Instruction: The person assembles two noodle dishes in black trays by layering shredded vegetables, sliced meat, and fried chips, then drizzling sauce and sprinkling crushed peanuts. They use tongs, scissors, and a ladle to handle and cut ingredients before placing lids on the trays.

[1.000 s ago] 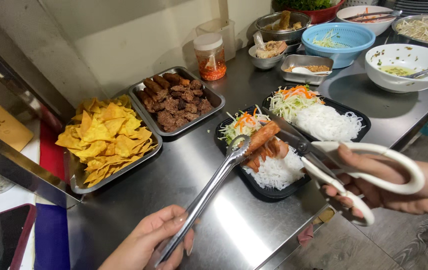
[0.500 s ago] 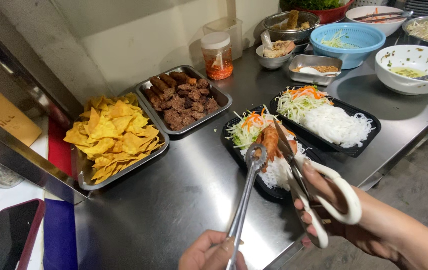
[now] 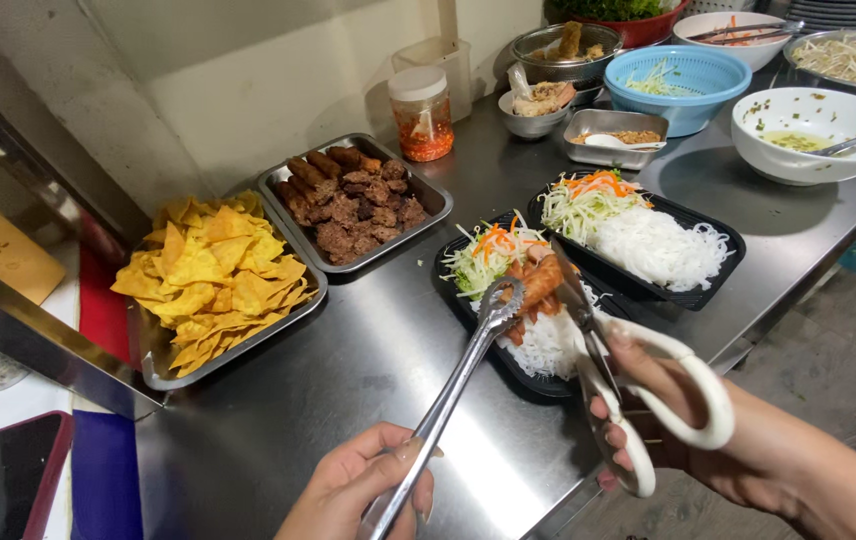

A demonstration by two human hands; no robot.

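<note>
My left hand (image 3: 363, 488) grips long metal tongs (image 3: 453, 390) whose tips pinch an orange-brown fried roll (image 3: 540, 283) over the near black tray (image 3: 468, 318) of white noodles and shredded vegetables. My right hand (image 3: 648, 420) holds white-handled scissors (image 3: 603, 350), their blades against the same roll. A second black tray (image 3: 723, 235) with noodles and shredded vegetables lies just behind.
On the steel counter (image 3: 388, 370) sit a metal tray of yellow fried chips (image 3: 210, 275), a metal tray of brown meat pieces (image 3: 353, 200), a chilli jar (image 3: 420, 115), a blue colander (image 3: 683, 80), a white bowl with sauce (image 3: 808, 135) and small metal dishes. A phone (image 3: 3, 480) lies at far left.
The tongs and scissors have closed in on the roll over the near tray; both hands shifted slightly right and the roll now sits lower between the blades.
</note>
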